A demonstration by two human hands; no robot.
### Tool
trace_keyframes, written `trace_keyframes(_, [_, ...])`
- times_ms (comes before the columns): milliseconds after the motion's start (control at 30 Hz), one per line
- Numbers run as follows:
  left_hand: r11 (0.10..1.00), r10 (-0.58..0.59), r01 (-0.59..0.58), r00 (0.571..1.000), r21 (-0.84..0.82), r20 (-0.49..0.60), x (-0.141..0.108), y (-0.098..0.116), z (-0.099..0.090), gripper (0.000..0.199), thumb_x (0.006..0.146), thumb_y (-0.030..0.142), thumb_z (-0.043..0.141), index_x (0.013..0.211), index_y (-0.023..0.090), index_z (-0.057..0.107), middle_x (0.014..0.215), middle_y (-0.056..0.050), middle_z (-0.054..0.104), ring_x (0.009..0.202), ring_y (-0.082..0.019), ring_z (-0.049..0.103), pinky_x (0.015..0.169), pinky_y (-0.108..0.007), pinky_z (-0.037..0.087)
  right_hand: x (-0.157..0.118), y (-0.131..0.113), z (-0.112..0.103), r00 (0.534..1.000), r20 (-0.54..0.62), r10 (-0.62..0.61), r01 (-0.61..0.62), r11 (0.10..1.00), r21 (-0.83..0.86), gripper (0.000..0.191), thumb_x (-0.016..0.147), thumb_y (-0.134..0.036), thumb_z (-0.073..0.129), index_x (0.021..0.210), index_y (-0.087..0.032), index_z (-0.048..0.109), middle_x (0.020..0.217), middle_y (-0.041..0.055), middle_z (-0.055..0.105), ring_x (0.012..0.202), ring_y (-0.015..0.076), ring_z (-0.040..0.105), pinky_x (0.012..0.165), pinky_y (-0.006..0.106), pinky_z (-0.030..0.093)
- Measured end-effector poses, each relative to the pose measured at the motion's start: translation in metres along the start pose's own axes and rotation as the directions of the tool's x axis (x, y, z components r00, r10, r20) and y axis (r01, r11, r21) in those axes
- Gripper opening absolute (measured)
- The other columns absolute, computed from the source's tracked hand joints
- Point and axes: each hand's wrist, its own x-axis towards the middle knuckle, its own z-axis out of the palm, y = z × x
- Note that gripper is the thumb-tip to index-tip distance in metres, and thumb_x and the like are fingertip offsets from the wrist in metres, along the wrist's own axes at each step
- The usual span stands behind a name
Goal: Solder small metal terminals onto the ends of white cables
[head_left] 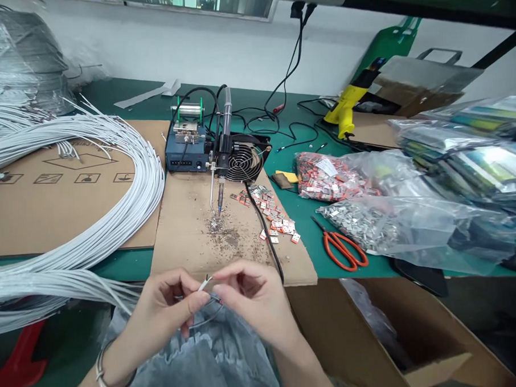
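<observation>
Over my lap, close to the front edge of the bench, my left hand [171, 305] pinches a thin white cable [205, 283] just below its end. Fine wire strands, one of them dark, stick out of the cable tip. My right hand [256, 302] is closed at that same tip, thumb and index finger pressed on the strands; the exact grip is partly hidden. Beyond both hands, a soldering iron [221, 195] is clamped upright in a stand, tip down over cardboard [178, 231] strewn with solder bits. Small orange-and-white connector pieces [277, 221] lie to its right.
A big coil of white cables [146, 187] covers the left side. Behind the iron stand a blue soldering station [186, 156] and a fan [243, 161]. Red-handled scissors [343, 249], bags of metal parts [364, 223] and a yellow heat gun [350, 101] lie right. An open carton [345, 338] stands below.
</observation>
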Motion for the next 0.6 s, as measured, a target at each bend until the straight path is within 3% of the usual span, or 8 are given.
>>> trace_keyframes(67, [1.0,0.011,-0.011,1.0,0.02,-0.005,-0.001,0.0,0.001,0.028,0.07,0.036,0.069,0.061,0.013,0.055,0.045,0.004,0.046,0.037,-0.007,0.044,0.034,-0.017,0.043,-0.001,-0.005,0.002,0.997,0.076,0.005,0.004,0.994,-0.109,0.005,0.072,-0.021,0.068,0.074,-0.016,0.068,0.056,-0.0019,0.052,0.049,0.0084,0.038,0.045,0.021,0.03])
trace_keyframes(133, [0.998,0.045,-0.043,0.998,0.041,-0.034,-0.002,-0.002,0.002,0.026,0.072,0.034,0.068,0.062,0.013,0.057,0.046,0.004,0.048,0.038,-0.007,0.045,0.035,-0.015,0.042,-0.001,-0.008,0.003,0.997,0.076,-0.001,0.013,0.987,-0.157,0.007,0.074,-0.021,0.066,0.07,-0.015,0.066,0.053,-0.0027,0.048,0.048,0.0082,0.036,0.044,0.021,0.028])
trace_keyframes(300, [0.992,0.126,-0.123,0.988,0.04,-0.085,-0.005,-0.008,0.004,0.024,0.072,0.031,0.069,0.06,0.013,0.058,0.048,0.004,0.048,0.038,-0.006,0.046,0.036,-0.013,0.04,-0.004,-0.004,0.009,0.998,0.055,-0.029,0.036,0.991,-0.129,0.012,0.075,-0.02,0.063,0.064,-0.015,0.061,0.053,-0.0021,0.047,0.049,0.0098,0.039,0.046,0.022,0.03])
trace_keyframes(400, [0.995,0.103,-0.104,0.985,-0.005,-0.139,-0.007,-0.007,0.007,0.024,0.07,0.032,0.071,0.059,0.014,0.059,0.048,0.004,0.049,0.038,-0.007,0.046,0.036,-0.014,0.039,-0.01,0.006,0.024,0.986,-0.081,-0.143,0.141,0.99,-0.031,0.015,0.075,-0.017,0.062,0.062,-0.015,0.056,0.054,-0.0019,0.046,0.051,0.0107,0.041,0.048,0.023,0.033])
trace_keyframes(467, [0.996,0.074,-0.082,0.98,-0.037,-0.186,-0.008,-0.006,0.011,0.025,0.068,0.033,0.072,0.058,0.014,0.059,0.046,0.004,0.05,0.037,-0.007,0.046,0.037,-0.015,0.039,-0.013,0.012,0.034,0.952,-0.183,-0.245,0.24,0.969,-0.052,0.014,0.076,-0.015,0.06,0.062,-0.015,0.056,0.055,-0.0018,0.046,0.053,0.0108,0.043,0.049,0.023,0.034])
trace_keyframes(533, [0.997,0.053,-0.065,0.978,-0.049,-0.204,-0.009,-0.006,0.012,0.026,0.066,0.036,0.073,0.058,0.014,0.06,0.045,0.004,0.051,0.037,-0.007,0.046,0.039,-0.016,0.039,-0.013,0.013,0.034,0.932,-0.175,-0.318,0.299,0.946,-0.126,0.012,0.076,-0.012,0.061,0.065,-0.015,0.058,0.058,-0.0004,0.051,0.055,0.0112,0.047,0.051,0.023,0.036])
trace_keyframes(600, [0.998,0.043,-0.051,0.982,-0.041,-0.184,-0.007,-0.008,0.009,0.03,0.064,0.04,0.075,0.061,0.013,0.063,0.045,0.004,0.05,0.037,-0.006,0.044,0.039,-0.015,0.036,-0.011,0.008,0.019,0.933,-0.078,-0.352,0.326,0.916,-0.233,0.006,0.076,-0.011,0.063,0.072,-0.015,0.063,0.065,0.0021,0.059,0.06,0.0121,0.052,0.054,0.024,0.039])
